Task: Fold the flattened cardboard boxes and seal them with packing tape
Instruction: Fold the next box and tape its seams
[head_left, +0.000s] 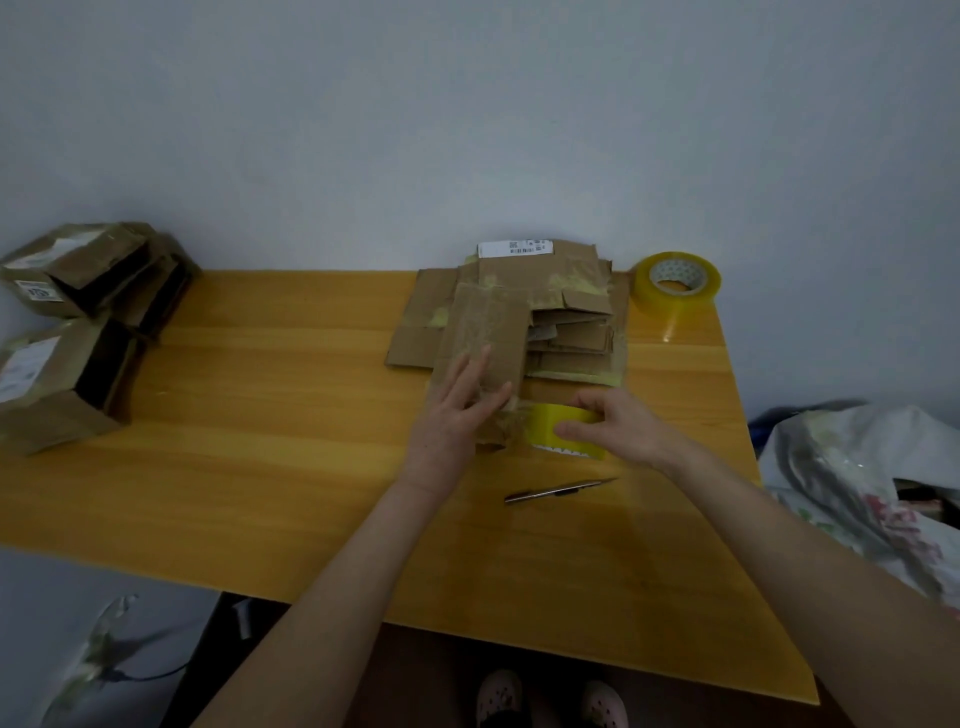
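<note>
Left hand (457, 410) lies flat, fingers straight, pressing the folded box (488, 322) mid-surface (260, 415), while right hand (613, 426) grips the tape roll (545, 422) at the box's near end; best pin flaps shut and draw tape taut along the seam.

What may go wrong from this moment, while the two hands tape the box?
1. The utility knife lies on the table just nearer the person than the hands; a wrist drawn back might brush its tip.
2. The left hand only presses flat on the cardboard box, so the box may slide when the right hand pulls the tape roll.
</note>
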